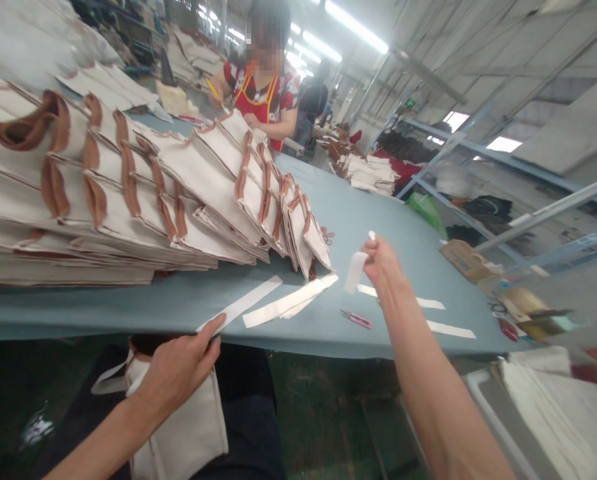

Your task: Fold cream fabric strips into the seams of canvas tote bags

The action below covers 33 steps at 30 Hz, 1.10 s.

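Observation:
My left hand [185, 363] is at the table's front edge, closed, with its index finger pressed on the near end of a white strip [255, 297]. Between finger and thumb a small dark spot shows, too unclear to name. Further right, my right hand [381, 260] pinches another white strip [355, 272], which hangs blurred above the tabletop. More white strips [291, 300] lie overlapped between my hands. Pink thread snips [357, 319] rest nearer my right forearm. Across my lap lies a cream fabric bag piece [185, 423], partly hidden by my left arm.
Stacked cream bag pieces with brown trim [203, 187] cover the left of the blue-green table [323, 340]. Two strips [451, 329] lie beyond my right forearm. A co-worker [263, 93] stands across the table. A cardboard box [463, 260] and a fabric pile [553, 407] are at right.

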{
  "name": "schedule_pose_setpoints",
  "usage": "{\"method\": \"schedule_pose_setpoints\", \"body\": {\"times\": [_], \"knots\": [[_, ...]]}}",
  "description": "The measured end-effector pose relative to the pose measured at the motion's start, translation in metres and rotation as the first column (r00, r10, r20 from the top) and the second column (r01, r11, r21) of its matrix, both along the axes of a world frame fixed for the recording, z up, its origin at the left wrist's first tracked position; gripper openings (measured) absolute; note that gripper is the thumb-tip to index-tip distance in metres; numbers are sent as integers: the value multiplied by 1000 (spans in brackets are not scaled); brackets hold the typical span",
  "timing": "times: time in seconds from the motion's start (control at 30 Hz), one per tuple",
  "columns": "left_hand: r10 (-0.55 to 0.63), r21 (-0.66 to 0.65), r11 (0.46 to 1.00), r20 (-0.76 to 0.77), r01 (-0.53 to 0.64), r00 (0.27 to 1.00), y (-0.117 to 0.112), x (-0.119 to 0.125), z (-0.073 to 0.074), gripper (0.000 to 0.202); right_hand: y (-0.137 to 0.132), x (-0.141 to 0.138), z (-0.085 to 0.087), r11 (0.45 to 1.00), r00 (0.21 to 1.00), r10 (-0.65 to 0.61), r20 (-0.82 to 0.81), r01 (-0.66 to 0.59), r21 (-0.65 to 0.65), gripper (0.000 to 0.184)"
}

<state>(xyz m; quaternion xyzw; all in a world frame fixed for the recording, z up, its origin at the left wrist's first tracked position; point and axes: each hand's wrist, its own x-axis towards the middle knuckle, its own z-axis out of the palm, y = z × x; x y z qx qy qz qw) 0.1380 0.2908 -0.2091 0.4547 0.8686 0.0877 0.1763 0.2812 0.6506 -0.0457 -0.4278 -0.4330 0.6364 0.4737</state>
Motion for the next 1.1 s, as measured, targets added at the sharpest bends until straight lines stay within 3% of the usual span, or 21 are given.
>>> {"method": "schedule_pose_setpoints", "body": {"times": [0.07, 0.2, 0.3, 0.5, 0.63, 0.77, 0.87, 1.1], "knots": [[3, 49, 999, 42, -5, 999, -1, -2, 1, 60, -25, 11, 3, 998, 998, 66, 1, -66, -5, 22], [25, 157, 986, 142, -47, 990, -9, -6, 0, 74, -85, 22, 4, 974, 974, 226, 9, -226, 0, 44], [97, 228, 964, 190, -140, 977, -21, -5, 0, 79, -131, 20, 3, 945, 946, 325, 17, -325, 34, 50], [272, 318, 879, 280, -356, 921, -62, 6, 1, 53, -212, -2, 7, 883, 889, 458, -24, -451, 128, 45], [161, 417, 842, 410, -342, 898, -80, 20, 2, 46, -256, -18, 21, 803, 797, 595, -103, -582, 130, 50], [19, 528, 782, 513, -333, 858, -78, 24, 8, 44, -292, -32, 29, 743, 717, 662, -216, -666, 68, 52], [-27, 594, 715, 549, -368, 835, -75, 22, 13, 43, -310, -41, 15, 765, 729, 618, -294, -644, 8, 55], [-224, 733, 558, 585, -389, 779, -92, 34, 19, 62, -309, -30, -49, 853, 851, 459, -254, -502, -142, 56]]}}
